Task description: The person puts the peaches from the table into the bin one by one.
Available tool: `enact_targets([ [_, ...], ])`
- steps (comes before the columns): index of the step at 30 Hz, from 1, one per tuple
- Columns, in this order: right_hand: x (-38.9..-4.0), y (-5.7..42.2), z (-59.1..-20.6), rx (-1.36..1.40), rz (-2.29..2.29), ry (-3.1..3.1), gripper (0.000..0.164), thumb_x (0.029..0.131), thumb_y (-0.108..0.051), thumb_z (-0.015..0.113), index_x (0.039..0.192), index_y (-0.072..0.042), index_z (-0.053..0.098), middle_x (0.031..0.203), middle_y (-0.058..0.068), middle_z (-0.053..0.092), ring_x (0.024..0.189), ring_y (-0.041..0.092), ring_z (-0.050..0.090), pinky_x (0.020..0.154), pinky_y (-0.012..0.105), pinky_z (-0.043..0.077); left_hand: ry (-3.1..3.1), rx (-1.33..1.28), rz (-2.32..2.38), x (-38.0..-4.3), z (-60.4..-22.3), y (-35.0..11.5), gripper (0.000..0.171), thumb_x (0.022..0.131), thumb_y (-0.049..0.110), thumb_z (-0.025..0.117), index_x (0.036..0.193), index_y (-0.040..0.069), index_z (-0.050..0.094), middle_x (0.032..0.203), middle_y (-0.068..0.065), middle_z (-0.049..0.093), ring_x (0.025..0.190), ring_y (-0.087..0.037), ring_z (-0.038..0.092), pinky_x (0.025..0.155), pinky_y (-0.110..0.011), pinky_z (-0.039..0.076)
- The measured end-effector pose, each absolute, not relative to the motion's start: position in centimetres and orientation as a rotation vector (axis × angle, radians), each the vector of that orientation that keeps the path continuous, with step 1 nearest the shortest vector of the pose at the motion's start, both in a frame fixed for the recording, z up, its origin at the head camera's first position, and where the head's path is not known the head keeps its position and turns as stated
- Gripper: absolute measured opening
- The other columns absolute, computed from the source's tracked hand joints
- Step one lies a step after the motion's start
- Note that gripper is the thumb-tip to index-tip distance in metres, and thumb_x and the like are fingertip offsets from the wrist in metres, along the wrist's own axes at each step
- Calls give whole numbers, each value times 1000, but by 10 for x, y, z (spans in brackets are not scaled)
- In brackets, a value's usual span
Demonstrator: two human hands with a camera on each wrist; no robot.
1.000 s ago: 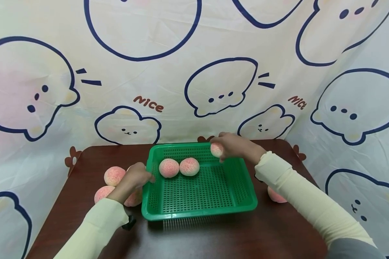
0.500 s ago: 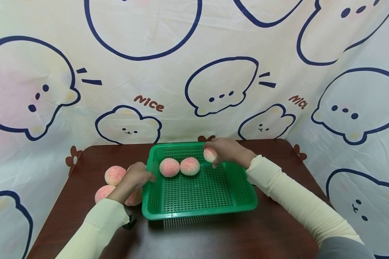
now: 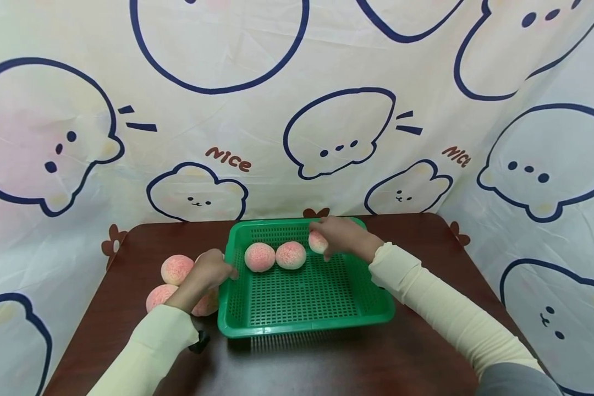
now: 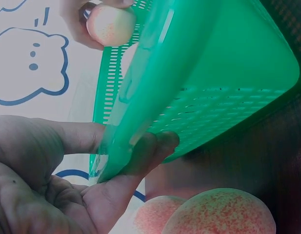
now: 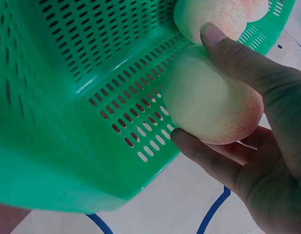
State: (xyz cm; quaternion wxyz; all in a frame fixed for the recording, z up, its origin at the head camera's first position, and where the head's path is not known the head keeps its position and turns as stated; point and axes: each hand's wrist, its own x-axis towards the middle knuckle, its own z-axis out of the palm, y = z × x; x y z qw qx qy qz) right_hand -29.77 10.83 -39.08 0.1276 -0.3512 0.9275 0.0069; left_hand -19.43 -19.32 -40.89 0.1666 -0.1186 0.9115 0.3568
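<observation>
A green plastic basket (image 3: 307, 330) with slotted walls stands on the table. My left hand (image 3: 213, 269) pinches its left rim between thumb and fingers, as the left wrist view shows. Inside, at the back, two pink and cream peaches, a left one (image 3: 259, 257) and a right one (image 3: 291, 256), sit side by side. My right hand (image 3: 344, 235) holds a third peach (image 5: 211, 97) over the back right part of the basket. Thumb and fingers curl round it; in the right wrist view it appears close beside another peach (image 5: 209, 19).
Left of the basket, partly behind my left arm, lie several more peaches (image 3: 177, 269). The dark brown table (image 3: 297, 368) ends at a cartoon-printed cloth (image 3: 262, 121) hanging behind and at the right. My right sleeve (image 3: 440, 302) crosses the table's right side.
My right hand has moved left and slightly down with its peach, towards the two in the basket. My right sleeve now covers the peach seen earlier right of the basket. The left hand stays put.
</observation>
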Motion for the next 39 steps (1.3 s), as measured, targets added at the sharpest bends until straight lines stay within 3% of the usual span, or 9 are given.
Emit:
enact_targets([
  [9,-296,105,-398,-997,56,2724,69,75,-23,92,135,-20,59,127,9,56,101,20,60,78,37,56,2594,-353,977,-195,-409,-193,25,85,8,73,100,-10,64,97,-23,69,80,-24,64,67,-34,58],
  [22,-297,108,-415,-1012,90,2782,74,70,-28,96,134,-18,59,135,8,61,122,28,57,84,46,58,2579,-354,978,-196,-409,-193,28,86,7,73,104,-12,63,101,-25,69,83,-26,67,74,-41,62],
  [39,-293,98,-432,-1051,248,2824,81,65,-33,99,132,-15,58,131,12,56,115,28,57,75,41,58,2590,-354,974,-197,-411,-194,25,84,7,74,100,-10,64,96,-23,70,79,-24,67,69,-37,61],
])
